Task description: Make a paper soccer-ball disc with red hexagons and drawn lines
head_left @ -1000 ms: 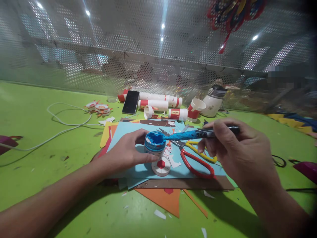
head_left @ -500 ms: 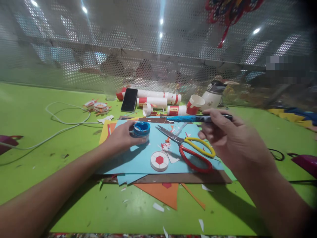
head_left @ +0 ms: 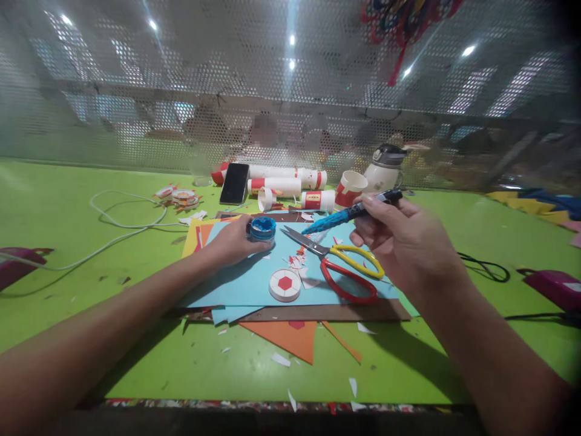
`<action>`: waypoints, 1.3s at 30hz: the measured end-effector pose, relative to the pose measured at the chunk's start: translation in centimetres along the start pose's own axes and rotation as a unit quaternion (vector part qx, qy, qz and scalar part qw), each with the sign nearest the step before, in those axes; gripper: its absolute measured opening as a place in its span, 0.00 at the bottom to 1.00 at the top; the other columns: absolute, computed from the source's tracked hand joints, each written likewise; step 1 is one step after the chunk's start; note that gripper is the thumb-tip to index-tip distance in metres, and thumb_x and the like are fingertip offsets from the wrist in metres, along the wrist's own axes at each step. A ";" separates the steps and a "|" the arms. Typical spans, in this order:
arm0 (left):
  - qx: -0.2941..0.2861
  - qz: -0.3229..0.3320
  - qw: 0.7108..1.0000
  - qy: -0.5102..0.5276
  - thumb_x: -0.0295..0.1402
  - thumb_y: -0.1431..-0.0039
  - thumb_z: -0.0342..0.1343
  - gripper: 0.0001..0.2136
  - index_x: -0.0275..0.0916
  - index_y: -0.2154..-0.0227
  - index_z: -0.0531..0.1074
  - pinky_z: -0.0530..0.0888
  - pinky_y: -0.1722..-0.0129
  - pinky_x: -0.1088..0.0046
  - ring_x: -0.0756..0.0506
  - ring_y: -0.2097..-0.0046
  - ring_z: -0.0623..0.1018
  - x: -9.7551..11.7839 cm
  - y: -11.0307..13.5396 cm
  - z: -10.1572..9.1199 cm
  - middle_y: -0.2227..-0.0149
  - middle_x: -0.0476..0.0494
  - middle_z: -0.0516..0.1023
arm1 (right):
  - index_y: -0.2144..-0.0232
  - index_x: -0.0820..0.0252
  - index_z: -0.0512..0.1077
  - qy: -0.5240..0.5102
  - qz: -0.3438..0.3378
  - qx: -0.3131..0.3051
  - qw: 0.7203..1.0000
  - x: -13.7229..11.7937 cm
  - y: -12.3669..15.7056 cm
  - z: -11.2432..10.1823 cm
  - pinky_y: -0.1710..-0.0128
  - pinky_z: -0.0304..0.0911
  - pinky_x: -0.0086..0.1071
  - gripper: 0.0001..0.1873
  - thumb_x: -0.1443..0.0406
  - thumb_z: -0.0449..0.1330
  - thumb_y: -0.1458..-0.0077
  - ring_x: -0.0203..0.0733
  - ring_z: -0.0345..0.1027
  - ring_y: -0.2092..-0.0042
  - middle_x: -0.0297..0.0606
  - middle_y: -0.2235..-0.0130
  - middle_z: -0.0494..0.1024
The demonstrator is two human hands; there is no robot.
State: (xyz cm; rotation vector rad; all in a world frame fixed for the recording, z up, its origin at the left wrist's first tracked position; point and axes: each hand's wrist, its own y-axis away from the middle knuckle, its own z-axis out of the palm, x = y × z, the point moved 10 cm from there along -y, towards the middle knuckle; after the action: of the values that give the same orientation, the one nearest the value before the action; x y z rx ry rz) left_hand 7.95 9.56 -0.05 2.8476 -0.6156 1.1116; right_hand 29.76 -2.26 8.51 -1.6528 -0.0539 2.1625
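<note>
My left hand [head_left: 236, 243] is closed around a small open jar of blue paint [head_left: 263, 231] above light-blue paper sheets [head_left: 218, 284]. My right hand [head_left: 394, 233] pinches a black marker pen [head_left: 358, 209], whose front half is coated in thick blue paint; its tip slants down to the left. Beneath the pen lie scissors [head_left: 327, 252] with one yellow and one red handle, blades pointing toward the jar. Just in front of them is a white disc [head_left: 284, 284] with a red hexagon. Small red, white and orange paper scraps [head_left: 297, 260] lie beside the blades.
A phone [head_left: 234, 183], white-and-red paper tubes [head_left: 275, 186], a paper cup [head_left: 351, 188] and a white bottle [head_left: 385, 168] stand along the back. At left are a white cable [head_left: 113, 231] and wheel-like paper pieces [head_left: 184, 198]. An orange sheet [head_left: 285, 339] lies near the front edge.
The pen has tilted from level to tip-down, its tip now nearer the scissors. The jar stays in my left hand. The whole view has shifted slightly.
</note>
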 end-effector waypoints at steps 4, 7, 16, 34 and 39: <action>-0.006 -0.006 1.000 -0.008 0.47 0.56 0.63 0.28 0.37 0.54 0.65 0.72 0.54 0.55 0.33 0.53 0.76 -0.1 0.5 -0.5 0.52 0.31 0.74 | 0.81 0.58 0.63 0.012 0.028 -0.007 1.000 0.5 0.2 0.4 0.84 0.55 0.24 0.13 0.70 0.61 0.48 0.28 0.50 0.82 0.24 0.82 0.56; -0.016 -0.046 0.998 -0.026 0.45 0.57 0.62 0.30 0.35 0.52 0.64 0.72 0.55 0.55 0.34 0.54 0.76 -0.5 1.7 -2.3 0.51 0.30 0.74 | 0.81 0.59 0.65 0.019 0.026 -0.035 0.999 0.6 0.5 0.9 0.85 0.53 0.24 0.13 0.72 0.59 0.46 0.28 0.48 0.83 0.24 0.85 0.55; -0.179 -0.005 0.983 -0.041 0.45 0.51 0.57 0.31 0.40 0.44 0.63 0.72 0.53 0.59 0.36 0.49 0.73 4.2 8.4 0.7 0.43 0.37 0.68 | 0.73 0.61 0.73 0.058 0.007 -0.056 0.997 0.5 1.0 1.1 0.83 0.58 0.23 0.06 0.71 0.60 0.45 0.28 0.52 0.83 0.24 0.86 0.58; -0.238 0.092 0.962 0.100 0.34 0.53 0.64 0.37 0.49 0.39 0.58 0.68 0.44 0.59 0.38 0.43 0.70 5.3 6.5 4.4 0.43 0.45 0.72 | 0.73 0.56 0.74 0.113 0.015 -0.051 0.992 0.9 1.5 0.9 0.83 0.55 0.25 0.05 0.64 0.64 0.46 0.29 0.52 0.82 0.25 0.84 0.60; -0.210 0.063 0.971 0.096 0.36 0.56 0.66 0.39 0.47 0.40 0.58 0.69 0.47 0.60 0.39 0.46 0.73 4.8 6.5 4.7 0.46 0.44 0.73 | 0.71 0.56 0.74 0.215 -0.005 -0.066 0.974 1.4 2.2 1.5 0.84 0.54 0.24 0.05 0.62 0.63 0.44 0.29 0.55 0.80 0.26 0.81 0.64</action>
State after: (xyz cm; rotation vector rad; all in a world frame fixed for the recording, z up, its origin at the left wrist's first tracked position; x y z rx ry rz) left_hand 11.76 1.12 -1.20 2.3417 -0.9025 1.0991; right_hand 27.40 -3.50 7.06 -2.1553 -0.0790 1.7802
